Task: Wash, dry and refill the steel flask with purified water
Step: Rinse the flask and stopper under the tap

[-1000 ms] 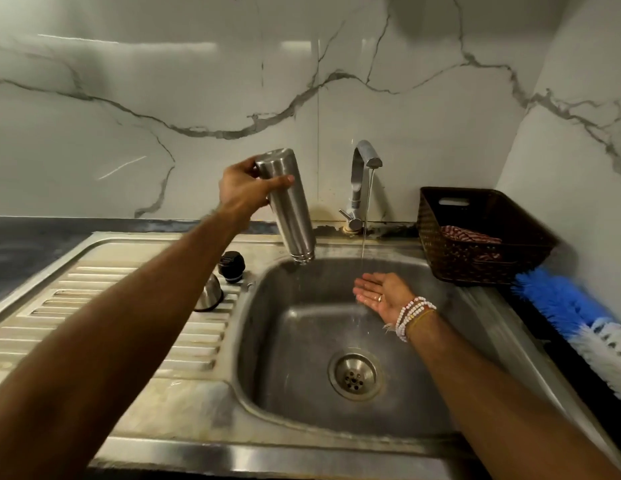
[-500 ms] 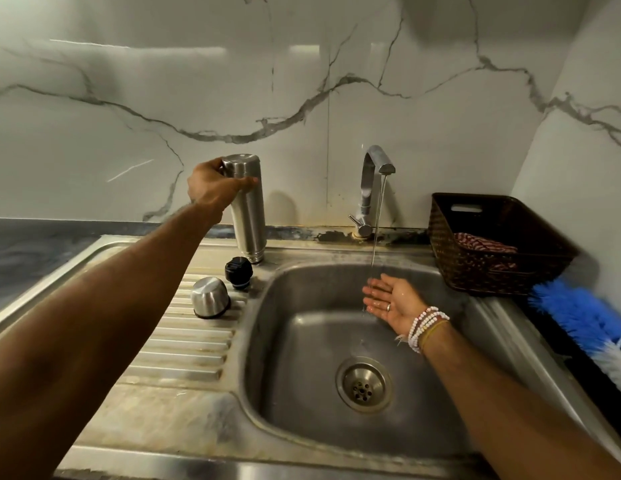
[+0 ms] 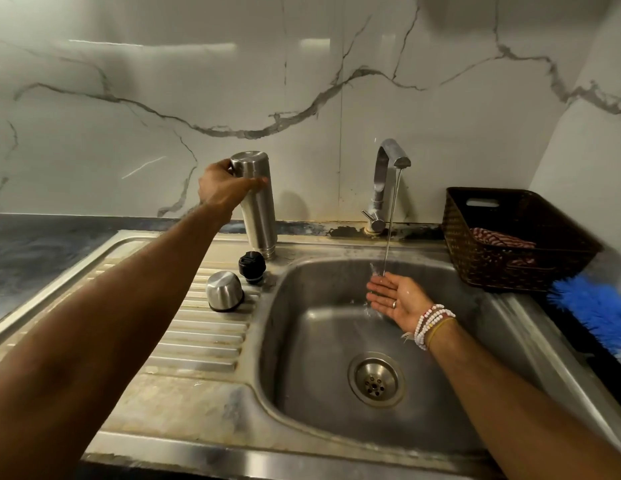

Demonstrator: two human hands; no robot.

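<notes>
The steel flask (image 3: 258,209) stands upside down, mouth down, on the sink's back ledge left of the basin. My left hand (image 3: 223,187) grips it near its upturned base. Just in front of it on the ribbed drainboard lie the black stopper (image 3: 252,266) and the steel cup lid (image 3: 224,294). My right hand (image 3: 395,301) is flat, palm up, over the basin, and a thin stream from the tap (image 3: 388,181) falls on its fingers.
The steel sink basin (image 3: 312,344) has a drain strainer (image 3: 375,379) at its bottom. A dark woven basket (image 3: 510,237) with a striped cloth sits at the right, a blue brush (image 3: 600,311) beside it. A marble wall runs behind.
My left hand carried the inverted flask from over the basin leftward and set it mouth down on the ledge. The right hand stayed under the running water.
</notes>
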